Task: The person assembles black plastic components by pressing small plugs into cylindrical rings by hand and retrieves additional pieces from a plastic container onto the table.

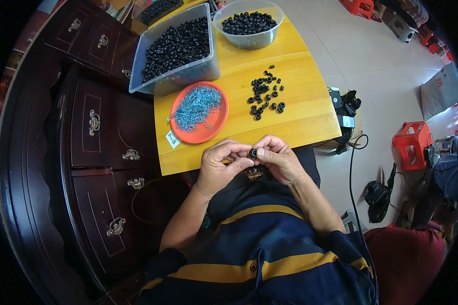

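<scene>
A small round black plastic part (253, 153) with a hole in its face is pinched between my two hands, just off the table's near edge. My left hand (221, 161) has its thumb and fingertips closed on the part's left side. From the other side, the thumb and forefinger of my right hand (280, 160) press on it. Loose black parts (259, 89) of similar look are scattered on the yellow table (295, 122) beyond my hands. To their left, an orange plate (216, 129) bears a heap of tiny shiny bluish pieces (196, 107), too small to name surely.
A large clear bin (175, 84) and a round clear tub (247, 40), both with many black parts, stand at the far side. Dark wooden drawers (94, 127) border the table's left. On the floor at right are a red stool (411, 145) and a black cable (352, 188).
</scene>
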The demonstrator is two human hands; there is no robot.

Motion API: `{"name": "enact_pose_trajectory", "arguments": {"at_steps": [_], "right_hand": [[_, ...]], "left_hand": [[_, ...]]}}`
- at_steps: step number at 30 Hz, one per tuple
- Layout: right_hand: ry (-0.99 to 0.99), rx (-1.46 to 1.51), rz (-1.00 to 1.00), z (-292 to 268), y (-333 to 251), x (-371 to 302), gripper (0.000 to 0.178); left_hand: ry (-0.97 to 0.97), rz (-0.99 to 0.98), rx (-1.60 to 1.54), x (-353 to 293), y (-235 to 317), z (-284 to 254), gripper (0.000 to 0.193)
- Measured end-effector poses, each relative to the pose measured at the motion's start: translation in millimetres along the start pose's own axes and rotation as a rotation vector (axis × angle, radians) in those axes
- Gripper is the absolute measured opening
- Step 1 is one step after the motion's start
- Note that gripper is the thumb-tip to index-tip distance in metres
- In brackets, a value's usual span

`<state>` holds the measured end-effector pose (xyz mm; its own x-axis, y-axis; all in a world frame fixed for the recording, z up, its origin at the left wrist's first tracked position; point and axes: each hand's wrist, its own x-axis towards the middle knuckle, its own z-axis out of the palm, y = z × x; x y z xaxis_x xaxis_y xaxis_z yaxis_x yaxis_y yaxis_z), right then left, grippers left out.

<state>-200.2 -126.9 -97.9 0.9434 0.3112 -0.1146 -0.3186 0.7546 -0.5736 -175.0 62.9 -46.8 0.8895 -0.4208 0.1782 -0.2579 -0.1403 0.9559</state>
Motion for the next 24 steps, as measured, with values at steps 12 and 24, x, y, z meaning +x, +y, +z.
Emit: {"name": "enact_pose_trajectory", "arguments": {"at_steps": [12, 24], "right_hand": [[-0.15, -0.147, 0.118, 4, -14, 2, 0.02], [0.0, -0.097, 0.149, 12, -1, 0, 0.016]], "left_hand": [[-0.158, 0.068, 0.087, -1, 17, -8, 0.039], [-0.051, 0.111, 0.201, -7, 14, -2, 0.031]]}}
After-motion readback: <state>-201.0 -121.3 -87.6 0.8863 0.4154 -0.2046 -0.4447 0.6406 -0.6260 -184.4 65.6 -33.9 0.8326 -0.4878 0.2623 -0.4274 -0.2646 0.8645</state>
